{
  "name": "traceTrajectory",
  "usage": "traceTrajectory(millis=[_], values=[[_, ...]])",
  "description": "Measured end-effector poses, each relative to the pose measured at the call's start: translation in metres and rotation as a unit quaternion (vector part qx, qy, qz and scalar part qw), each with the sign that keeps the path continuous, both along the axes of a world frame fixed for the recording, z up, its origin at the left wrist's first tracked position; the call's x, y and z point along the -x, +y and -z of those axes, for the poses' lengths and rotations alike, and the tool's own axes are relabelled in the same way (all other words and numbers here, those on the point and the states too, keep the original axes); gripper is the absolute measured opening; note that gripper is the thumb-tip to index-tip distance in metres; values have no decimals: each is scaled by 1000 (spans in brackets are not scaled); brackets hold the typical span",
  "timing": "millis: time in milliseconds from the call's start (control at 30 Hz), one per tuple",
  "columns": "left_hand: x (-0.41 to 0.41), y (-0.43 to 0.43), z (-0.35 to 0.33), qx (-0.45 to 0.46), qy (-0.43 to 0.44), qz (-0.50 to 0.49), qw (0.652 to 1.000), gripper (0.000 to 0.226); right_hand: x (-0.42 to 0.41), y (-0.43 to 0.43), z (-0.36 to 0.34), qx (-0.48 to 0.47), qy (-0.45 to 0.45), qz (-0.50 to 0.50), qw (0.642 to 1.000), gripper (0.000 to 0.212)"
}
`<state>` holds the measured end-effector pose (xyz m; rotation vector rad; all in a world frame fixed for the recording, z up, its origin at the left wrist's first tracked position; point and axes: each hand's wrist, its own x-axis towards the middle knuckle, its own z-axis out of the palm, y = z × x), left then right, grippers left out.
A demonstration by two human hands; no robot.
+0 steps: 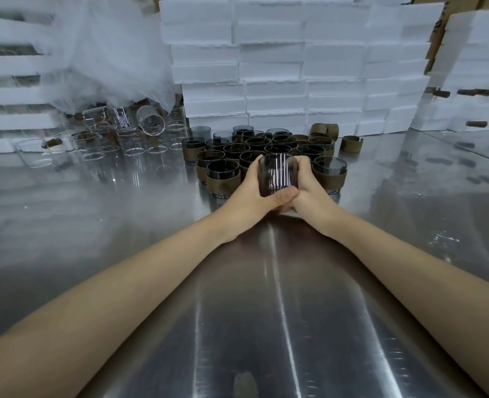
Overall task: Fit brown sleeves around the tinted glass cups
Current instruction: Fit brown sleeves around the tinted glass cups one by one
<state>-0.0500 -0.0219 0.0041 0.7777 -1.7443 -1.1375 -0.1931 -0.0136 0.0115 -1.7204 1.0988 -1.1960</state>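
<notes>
A tinted glass cup [277, 173] is held between both hands over the steel table, its bare wall facing me with no sleeve on it that I can see. My left hand [250, 193] wraps its left side and my right hand [309, 191] its right side, thumbs meeting under it. Behind the hands stands a cluster of tinted cups with brown sleeves [223, 176] around them. Loose brown sleeves [351, 143] lie at the cluster's right and back.
Clear glass cups [131, 142], some tipped over, crowd the table's back left beside crumpled white netting [108, 53]. Stacked white foam boxes [294, 67] wall off the back. The steel table [266, 311] stretches toward me.
</notes>
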Motion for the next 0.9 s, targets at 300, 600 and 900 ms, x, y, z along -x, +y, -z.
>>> traceTrajectory(millis=[300, 600, 900], values=[[2, -4, 2, 26, 95, -95, 991, 106, 2, -2, -9, 168, 248, 114, 947, 79], [2, -2, 1, 7, 108, -79, 991, 76, 104, -36, -3, 59, 109, 423, 897, 51], [0, 0, -3, -60, 98, -106, 988, 53, 118, -107, 17, -54, 428, 377, 820, 36]])
